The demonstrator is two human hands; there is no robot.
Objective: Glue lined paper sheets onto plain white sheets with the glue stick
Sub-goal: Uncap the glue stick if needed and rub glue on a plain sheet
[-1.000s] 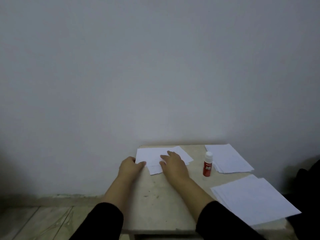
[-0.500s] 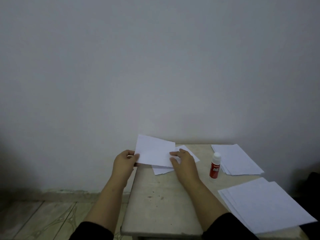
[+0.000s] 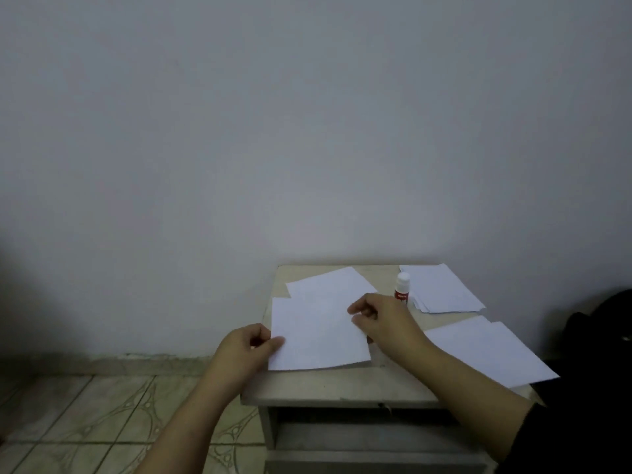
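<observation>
A white paper sheet (image 3: 316, 331) is held over the left part of the small table (image 3: 328, 386). My left hand (image 3: 244, 348) pinches its left edge, and my right hand (image 3: 383, 319) grips its right edge. Behind it another white sheet (image 3: 325, 282) lies flat on the table. A red glue stick with a white cap (image 3: 402, 288) stands upright just past my right hand. A stack of sheets (image 3: 444, 290) lies at the back right, and a second stack (image 3: 489, 350) at the front right. I cannot tell which sheets are lined.
The table stands against a plain grey wall (image 3: 307, 131). Tiled floor (image 3: 85, 415) lies to its left. A dark object (image 3: 602, 330) sits at the right edge, beside the front stack, which overhangs the table's right side.
Both hands lifted the top sheet off the pile at the back left and brought it nearer to me. The camera view shifted left and down.
</observation>
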